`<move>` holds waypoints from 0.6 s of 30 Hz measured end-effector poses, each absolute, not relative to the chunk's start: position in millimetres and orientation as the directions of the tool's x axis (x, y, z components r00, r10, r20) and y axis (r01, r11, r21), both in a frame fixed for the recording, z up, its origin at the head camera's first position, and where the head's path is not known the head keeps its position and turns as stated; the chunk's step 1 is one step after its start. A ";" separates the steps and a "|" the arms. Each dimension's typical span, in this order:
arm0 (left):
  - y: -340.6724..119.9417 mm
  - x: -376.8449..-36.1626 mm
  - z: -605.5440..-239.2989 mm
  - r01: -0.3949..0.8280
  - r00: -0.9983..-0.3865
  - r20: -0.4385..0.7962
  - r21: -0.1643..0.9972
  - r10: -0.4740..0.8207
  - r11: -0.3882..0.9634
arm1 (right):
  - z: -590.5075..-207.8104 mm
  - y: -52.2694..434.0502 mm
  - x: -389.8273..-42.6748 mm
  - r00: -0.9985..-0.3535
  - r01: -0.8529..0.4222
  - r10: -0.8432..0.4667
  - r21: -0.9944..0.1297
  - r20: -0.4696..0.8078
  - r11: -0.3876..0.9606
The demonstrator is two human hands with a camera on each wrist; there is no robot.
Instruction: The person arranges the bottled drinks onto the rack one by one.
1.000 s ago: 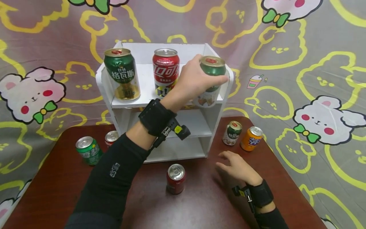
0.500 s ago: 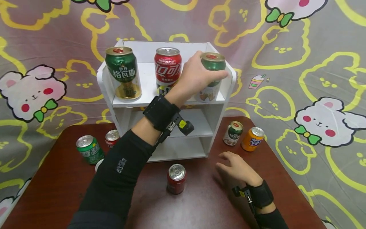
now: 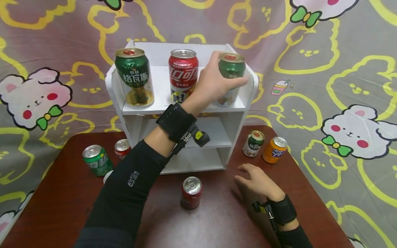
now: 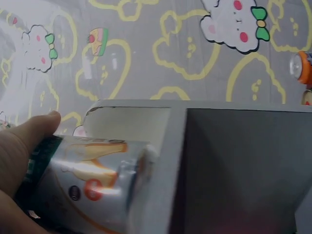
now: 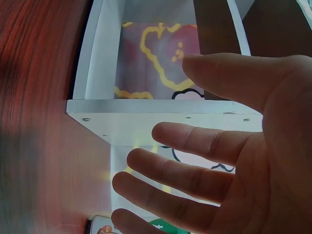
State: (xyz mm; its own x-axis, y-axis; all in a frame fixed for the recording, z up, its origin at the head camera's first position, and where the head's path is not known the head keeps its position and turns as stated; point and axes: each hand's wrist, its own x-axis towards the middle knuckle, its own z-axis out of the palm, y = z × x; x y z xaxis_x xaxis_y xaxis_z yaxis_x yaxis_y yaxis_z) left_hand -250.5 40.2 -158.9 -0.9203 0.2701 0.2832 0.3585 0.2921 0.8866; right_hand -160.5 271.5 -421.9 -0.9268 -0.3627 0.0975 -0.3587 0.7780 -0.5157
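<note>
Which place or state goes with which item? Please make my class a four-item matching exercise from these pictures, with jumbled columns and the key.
Column one
1. Left hand
2. Orange can
3. Right hand
4. Tall red can

Column two
A. Holding nothing
B. Standing in the middle of the top board of the white shelf
C. Gripping a green-topped can
D. Standing on the table, to the right of the shelf

Right pairs: 1-C, 2-D, 3-A, 4-B

The held can (image 3: 232, 70) looks like smooth, glossy metal; the shelf (image 3: 218, 131) smooth and painted; the surface (image 3: 223, 217) polished wood; the sleeve (image 3: 122, 199) matt cloth; the backdrop (image 3: 310, 82) creased cloth.
</note>
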 end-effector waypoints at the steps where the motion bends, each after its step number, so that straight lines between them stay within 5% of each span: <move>1: 40.3 -249.9 -160.3 0.353 -0.922 0.277 0.888 0.270 0.295 | -421.8 271.7 -160.6 -0.927 -0.357 -0.361 -0.519 0.098 0.776; 18: 40.3 -249.8 -182.4 0.408 -0.904 0.318 0.843 0.286 0.352 | -420.3 273.6 -158.1 -0.930 -0.345 -0.356 -0.538 0.088 0.769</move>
State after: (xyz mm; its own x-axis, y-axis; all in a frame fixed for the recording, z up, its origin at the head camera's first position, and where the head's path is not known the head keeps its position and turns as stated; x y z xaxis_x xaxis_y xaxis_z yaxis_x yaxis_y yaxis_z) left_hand -249.8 40.3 -182.4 -0.9040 0.2861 0.3176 0.4075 0.3523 0.8425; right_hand -158.1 273.6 -420.3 -0.9303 -0.3561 0.0882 -0.3453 0.7690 -0.5380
